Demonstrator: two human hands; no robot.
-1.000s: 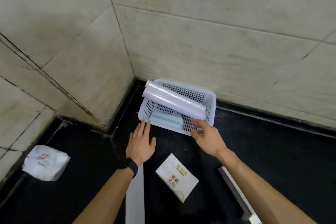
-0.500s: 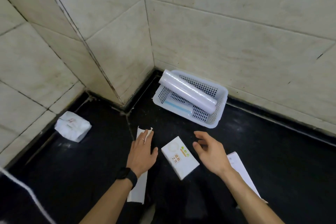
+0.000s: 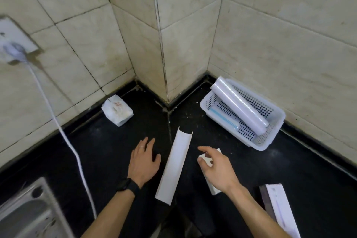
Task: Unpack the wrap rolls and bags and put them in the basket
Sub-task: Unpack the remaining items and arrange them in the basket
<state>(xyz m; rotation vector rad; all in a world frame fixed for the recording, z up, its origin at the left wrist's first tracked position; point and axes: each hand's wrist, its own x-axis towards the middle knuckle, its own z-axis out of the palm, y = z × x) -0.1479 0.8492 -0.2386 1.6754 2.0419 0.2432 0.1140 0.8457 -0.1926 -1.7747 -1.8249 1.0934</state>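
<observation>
A white perforated basket (image 3: 278, 121) stands on the black counter against the right wall. A long roll of clear wrap (image 3: 239, 107) lies slanted across it, over a flat blue-striped pack of bags (image 3: 224, 117). A long empty white carton (image 3: 174, 166) lies open on the counter between my hands. My left hand (image 3: 144, 162) rests flat on the counter just left of it, fingers apart, holding nothing. My right hand (image 3: 217, 168) hovers open over a small white box (image 3: 207, 160), which it mostly covers.
A white tissue pack (image 3: 117, 111) sits by the left wall. A white cable (image 3: 67, 141) runs from a wall plug (image 3: 14, 50) down across the counter. A steel sink (image 3: 29, 212) fills the lower left corner. Another long white carton (image 3: 280, 206) lies at lower right.
Both hands drew back from the basket toward me. The view swung left, bringing the plug, cable and sink into sight. My right hand now sits over the small white box.
</observation>
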